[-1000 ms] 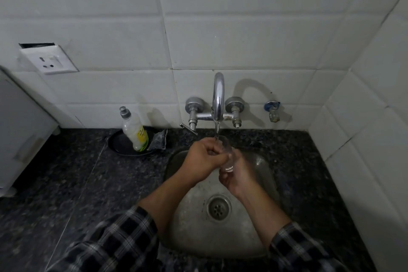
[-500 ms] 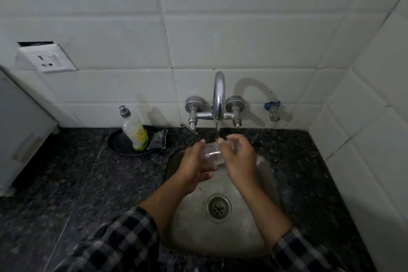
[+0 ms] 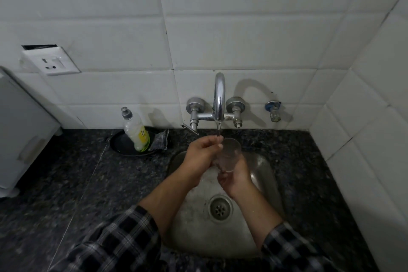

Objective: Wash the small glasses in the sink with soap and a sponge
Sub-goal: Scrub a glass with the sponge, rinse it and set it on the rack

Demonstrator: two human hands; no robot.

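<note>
A small clear glass (image 3: pixel 229 153) is held upright over the steel sink (image 3: pixel 262 168), just under the chrome tap (image 3: pixel 219 97), which runs a thin stream of water. My right hand (image 3: pixel 235 178) cups the glass from below and behind. My left hand (image 3: pixel 202 154) reaches over from the left, its fingertips pinched at the glass rim under the stream. A soap bottle (image 3: pixel 135 129) with a yellow label and a dark sponge (image 3: pixel 160 140) sit in a black dish (image 3: pixel 120 142) left of the sink.
Dark speckled granite counter (image 3: pixel 66 183) surrounds the sink; the drain (image 3: pixel 220 206) lies below my hands. A white appliance (image 3: pixel 19 130) stands at far left under a wall socket (image 3: pixel 51 63). A small valve (image 3: pixel 273 109) sits right of the tap. White tiled walls close the back and right.
The glass has turned from lying sideways between both hands to upright. My right hand dropped under its base, and my left hand moved up to the rim.
</note>
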